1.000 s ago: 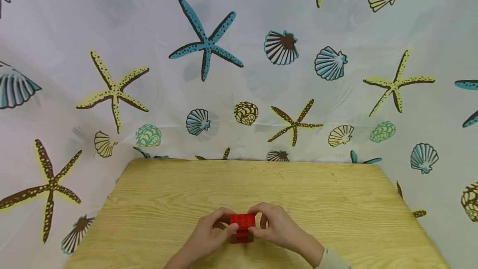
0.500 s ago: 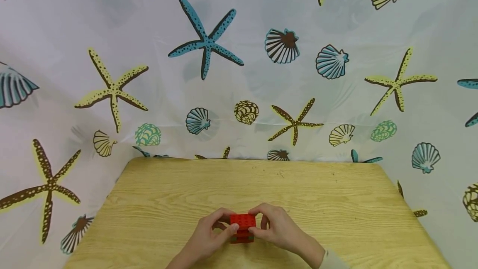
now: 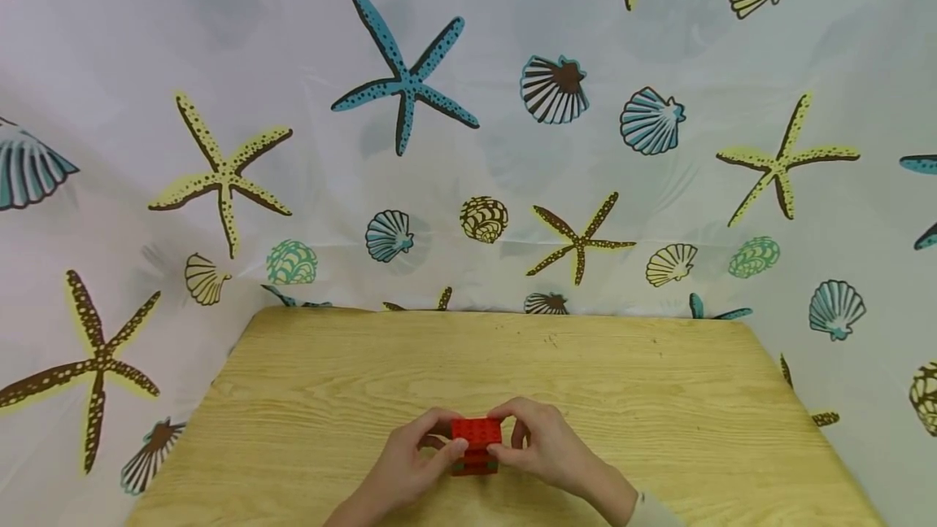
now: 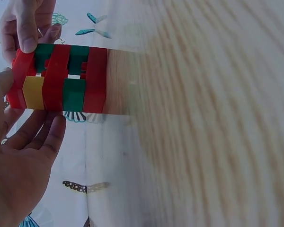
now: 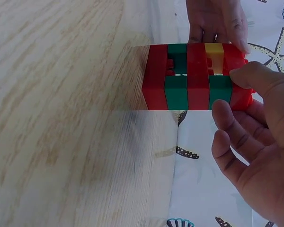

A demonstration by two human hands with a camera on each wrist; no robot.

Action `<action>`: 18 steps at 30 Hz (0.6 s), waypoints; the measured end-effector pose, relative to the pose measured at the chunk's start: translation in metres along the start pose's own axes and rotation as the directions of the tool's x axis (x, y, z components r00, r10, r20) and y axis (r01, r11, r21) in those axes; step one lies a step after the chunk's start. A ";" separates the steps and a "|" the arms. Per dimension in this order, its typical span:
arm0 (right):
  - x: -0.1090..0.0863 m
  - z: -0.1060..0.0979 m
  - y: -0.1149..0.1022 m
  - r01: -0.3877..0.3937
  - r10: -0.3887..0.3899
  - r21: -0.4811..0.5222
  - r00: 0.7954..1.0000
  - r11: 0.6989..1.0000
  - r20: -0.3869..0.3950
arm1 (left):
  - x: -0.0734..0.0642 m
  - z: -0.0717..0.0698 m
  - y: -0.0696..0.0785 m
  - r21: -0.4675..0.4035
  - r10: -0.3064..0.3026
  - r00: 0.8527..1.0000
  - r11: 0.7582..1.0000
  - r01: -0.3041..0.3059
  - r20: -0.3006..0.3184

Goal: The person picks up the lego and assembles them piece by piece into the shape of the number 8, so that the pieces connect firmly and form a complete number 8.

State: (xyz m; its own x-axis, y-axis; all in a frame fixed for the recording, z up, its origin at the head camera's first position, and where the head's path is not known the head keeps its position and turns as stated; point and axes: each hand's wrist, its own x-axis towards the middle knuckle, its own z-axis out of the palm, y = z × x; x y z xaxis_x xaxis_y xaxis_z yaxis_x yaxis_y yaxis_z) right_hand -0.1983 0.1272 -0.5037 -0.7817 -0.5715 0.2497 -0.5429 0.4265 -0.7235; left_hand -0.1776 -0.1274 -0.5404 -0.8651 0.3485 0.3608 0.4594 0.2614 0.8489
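A small tower of toy building bricks stands on the wooden table, lying sideways in both wrist views. Its layers alternate: a red bottom brick, two green bricks, a red middle brick, a yellow brick beside a green one, and a studded red top brick. Gaps show between the paired bricks. My left hand pinches the top brick's left end, thumb in front, fingers behind. My right hand pinches its right end likewise. Other right-hand fingers curve loosely beside the tower.
The wooden table reaches back to a white curtain printed with starfish and shells. The curtain encloses the back and both sides. The tower stands near the front of the table.
Both hands keep the same hold on the red top brick. The head view shifts very slightly; the tower stays where it was.
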 end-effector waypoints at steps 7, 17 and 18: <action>0.000 0.002 0.001 0.013 -0.013 -0.009 1.000 1.000 -0.016 | -0.001 -0.005 0.002 0.098 0.030 0.999 0.995 -0.033 0.040; -0.002 0.003 0.002 0.039 -0.039 -0.017 0.999 0.999 -0.037 | -0.002 -0.004 -0.001 0.118 -0.015 0.999 0.993 0.009 0.051; -0.002 0.003 0.002 0.044 -0.045 -0.020 0.998 0.999 -0.041 | -0.001 -0.004 0.000 0.109 -0.024 0.998 0.994 0.019 0.050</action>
State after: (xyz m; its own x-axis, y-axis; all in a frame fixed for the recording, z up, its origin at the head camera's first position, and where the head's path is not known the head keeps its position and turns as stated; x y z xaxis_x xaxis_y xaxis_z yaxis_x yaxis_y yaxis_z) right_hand -0.1974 0.1273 -0.5077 -0.7685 -0.5608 0.3079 -0.5828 0.4150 -0.6987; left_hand -0.1773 -0.1313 -0.5398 -0.8648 0.3868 0.3203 0.4623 0.3641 0.8085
